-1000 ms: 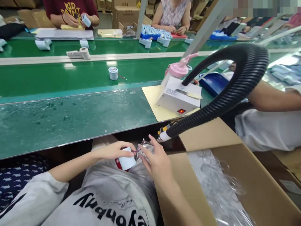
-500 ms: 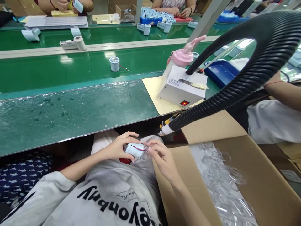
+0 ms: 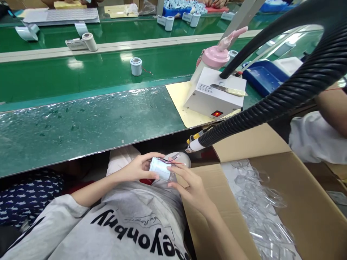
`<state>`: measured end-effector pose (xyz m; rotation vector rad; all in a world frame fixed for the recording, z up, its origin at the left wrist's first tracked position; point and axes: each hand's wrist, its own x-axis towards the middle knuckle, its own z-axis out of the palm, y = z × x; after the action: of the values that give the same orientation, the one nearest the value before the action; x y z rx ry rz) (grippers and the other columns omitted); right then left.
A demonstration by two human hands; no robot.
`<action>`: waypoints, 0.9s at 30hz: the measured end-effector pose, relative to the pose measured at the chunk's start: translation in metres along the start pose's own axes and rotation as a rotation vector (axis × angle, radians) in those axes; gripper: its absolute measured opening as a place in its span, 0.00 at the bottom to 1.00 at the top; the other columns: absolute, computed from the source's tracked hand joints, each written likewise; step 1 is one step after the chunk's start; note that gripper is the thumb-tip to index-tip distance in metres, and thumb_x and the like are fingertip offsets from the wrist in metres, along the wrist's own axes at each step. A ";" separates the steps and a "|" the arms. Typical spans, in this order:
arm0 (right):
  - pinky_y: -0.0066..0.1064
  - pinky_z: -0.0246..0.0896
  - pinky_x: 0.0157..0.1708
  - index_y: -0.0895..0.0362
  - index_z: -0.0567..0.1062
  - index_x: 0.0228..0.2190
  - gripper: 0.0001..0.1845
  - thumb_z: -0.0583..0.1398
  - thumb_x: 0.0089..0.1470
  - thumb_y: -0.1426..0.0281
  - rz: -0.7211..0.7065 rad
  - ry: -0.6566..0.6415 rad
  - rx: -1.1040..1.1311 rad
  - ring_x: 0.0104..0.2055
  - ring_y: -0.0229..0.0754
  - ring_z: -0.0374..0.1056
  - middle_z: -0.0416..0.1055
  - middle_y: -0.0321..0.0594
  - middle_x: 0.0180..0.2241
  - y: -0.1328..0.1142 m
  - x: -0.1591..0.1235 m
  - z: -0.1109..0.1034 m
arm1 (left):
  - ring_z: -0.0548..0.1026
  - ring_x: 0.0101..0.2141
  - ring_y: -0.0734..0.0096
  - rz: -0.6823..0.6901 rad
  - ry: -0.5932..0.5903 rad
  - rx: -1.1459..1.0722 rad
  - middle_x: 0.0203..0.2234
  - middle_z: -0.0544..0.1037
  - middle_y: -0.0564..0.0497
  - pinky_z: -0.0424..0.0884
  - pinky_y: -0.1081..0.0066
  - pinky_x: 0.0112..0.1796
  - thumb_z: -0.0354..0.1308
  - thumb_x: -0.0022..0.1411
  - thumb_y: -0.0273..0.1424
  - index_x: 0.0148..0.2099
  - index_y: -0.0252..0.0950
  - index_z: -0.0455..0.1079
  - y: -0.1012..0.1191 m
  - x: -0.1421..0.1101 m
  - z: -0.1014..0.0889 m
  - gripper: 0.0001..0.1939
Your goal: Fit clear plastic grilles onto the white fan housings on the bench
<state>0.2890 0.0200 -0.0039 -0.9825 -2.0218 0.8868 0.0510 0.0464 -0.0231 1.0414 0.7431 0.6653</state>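
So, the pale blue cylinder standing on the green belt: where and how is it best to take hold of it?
Probably by the curved side of the cylinder, thumb and fingers around it, coming from the left. It stands upright, so the wall offers an even grip, while a thin reddish wire trails to the right and could be pulled from there.

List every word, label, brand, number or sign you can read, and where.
Shirt: "eyonbny", uncertain; folds cut the lettering off.
Small script on the shirt: too blurred.
Label on the white box: too small.
Pale label at far right: too blurred.
No other text is legible.
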 end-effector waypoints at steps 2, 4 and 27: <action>0.45 0.69 0.58 0.48 0.74 0.54 0.20 0.65 0.60 0.67 -0.002 0.006 0.008 0.60 0.52 0.70 0.75 0.46 0.55 0.001 -0.001 0.000 | 0.76 0.38 0.68 -0.034 -0.004 -0.014 0.48 0.77 0.43 0.73 0.68 0.40 0.75 0.48 0.37 0.63 0.38 0.67 0.002 0.000 0.001 0.41; 0.46 0.69 0.58 0.48 0.74 0.53 0.19 0.66 0.60 0.65 0.023 0.006 0.043 0.59 0.53 0.71 0.76 0.46 0.54 0.003 -0.002 0.000 | 0.77 0.41 0.64 -0.037 -0.010 0.022 0.50 0.77 0.41 0.74 0.67 0.41 0.76 0.47 0.39 0.64 0.38 0.66 0.004 -0.001 0.001 0.43; 0.28 0.73 0.37 0.49 0.76 0.45 0.18 0.68 0.56 0.56 0.529 0.010 0.652 0.40 0.41 0.74 0.78 0.39 0.40 -0.015 -0.002 0.000 | 0.69 0.62 0.53 0.459 -0.166 0.549 0.63 0.70 0.42 0.65 0.55 0.62 0.73 0.54 0.33 0.68 0.51 0.62 0.011 -0.011 -0.007 0.42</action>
<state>0.2845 0.0108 0.0073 -1.1281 -1.3055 1.6760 0.0376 0.0454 -0.0123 1.7826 0.5522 0.7699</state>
